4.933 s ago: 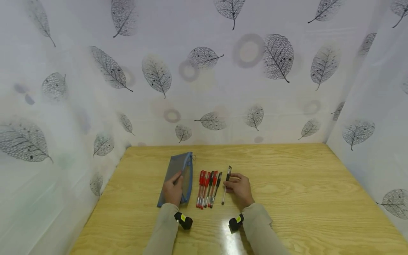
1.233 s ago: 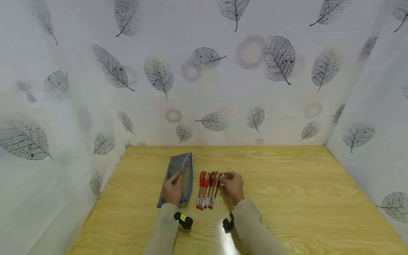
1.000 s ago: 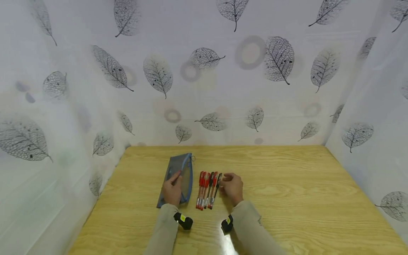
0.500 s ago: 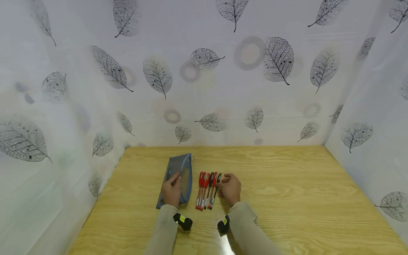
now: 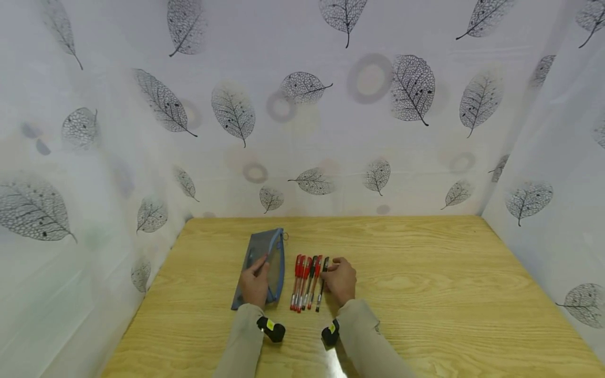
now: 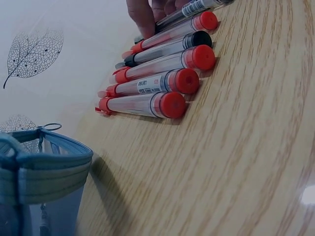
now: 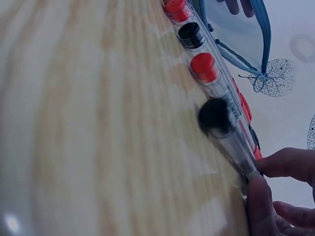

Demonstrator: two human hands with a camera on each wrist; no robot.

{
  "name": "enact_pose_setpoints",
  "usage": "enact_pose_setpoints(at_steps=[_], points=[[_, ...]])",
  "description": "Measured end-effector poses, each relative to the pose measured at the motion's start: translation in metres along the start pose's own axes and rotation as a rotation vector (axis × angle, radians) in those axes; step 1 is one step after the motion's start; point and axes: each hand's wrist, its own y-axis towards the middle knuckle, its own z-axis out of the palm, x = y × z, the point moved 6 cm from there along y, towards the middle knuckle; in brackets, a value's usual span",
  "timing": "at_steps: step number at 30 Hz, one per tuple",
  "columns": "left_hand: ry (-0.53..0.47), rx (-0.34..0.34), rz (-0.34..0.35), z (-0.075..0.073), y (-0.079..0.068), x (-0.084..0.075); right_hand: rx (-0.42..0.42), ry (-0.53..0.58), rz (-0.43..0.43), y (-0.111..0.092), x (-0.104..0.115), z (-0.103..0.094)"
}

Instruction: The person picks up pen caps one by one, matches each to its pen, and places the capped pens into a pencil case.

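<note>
The left hand point(image 5: 254, 283) pinches the edge of a blue pouch point(image 5: 282, 273) on the left of the desk point(image 5: 449, 289), thumb and fingers closed on it. The two blue edges of the pouch's mouth stand apart, and a small ring point(image 5: 285, 237) hangs at its far corner.

The right hand point(image 5: 342, 281) holds a black pen point(image 7: 215, 115) narrowly between thumb and fingers point(image 7: 285, 164), near the pen's middle. This pen is at the right end of a row, just beside the nearest red one, its lower end pointing toward the person. I cannot tell whether it touches the desk.

The row lies between pouch and right hand: from the left, three red pens point(image 6: 172, 104), a second black pen point(image 6: 202, 38), then a fourth red one. All have their caps at the far end.

Both sleeves point(image 5: 368, 336) are beige, and each wrist bears a small black camera point(image 5: 271, 329). Behind the desk hangs a pale sheet point(image 5: 331, 131) printed with dark leaves.
</note>
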Motion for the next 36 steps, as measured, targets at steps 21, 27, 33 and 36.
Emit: enact_pose_setpoints(at_steps=[21,27,33,36], points=[[0.025,-0.010,-0.024,-0.0004,-0.0027,0.0007,-0.038,-0.028,-0.046,-0.0031,-0.0010,-0.0022],[0.015,-0.003,-0.028,-0.0004,-0.0032,-0.0002,-0.039,0.066,-0.054,-0.0030,-0.0027,-0.0033],[0.008,-0.002,-0.023,-0.0005,-0.0028,-0.0002,-0.036,0.125,-0.078,-0.0029,-0.0014,-0.0051],[0.010,-0.005,-0.019,-0.0011,-0.0026,-0.0001,-0.033,0.139,-0.092,-0.0027,-0.0002,-0.0065]])
